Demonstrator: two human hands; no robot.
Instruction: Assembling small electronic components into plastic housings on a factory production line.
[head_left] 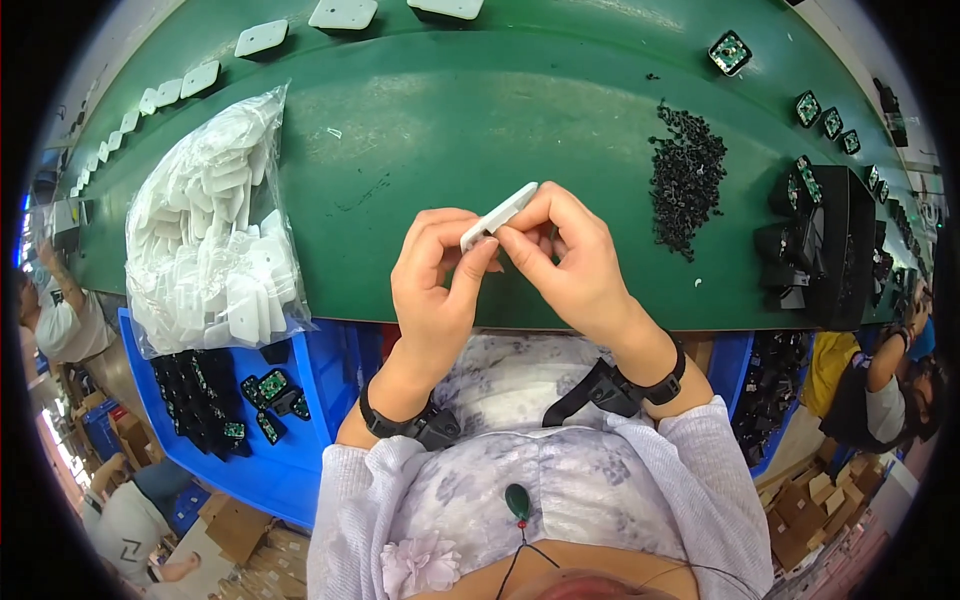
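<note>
Between my two hands, above the near part of the green table (430, 130), a white plastic cover (508, 212) is held tilted, its edge toward me. My left hand (438, 270) pinches its lower left end with thumb and fingers. My right hand (570, 255) grips the upper right end, the thumb at the near edge. Whether a smaller part sits between the fingertips and the cover is hidden. Left of my hands lies a clear plastic bag (215, 230) full of similar white covers. To the right is a heap of small black plastic parts (687, 180).
White covers (343, 13) line the far left edge; units with green circuit boards (730, 53) line the far right. A black box (845, 245) stands at the right. Blue bins (290, 480) with black parts flank me below the table. Other people (70, 325) sit at both sides.
</note>
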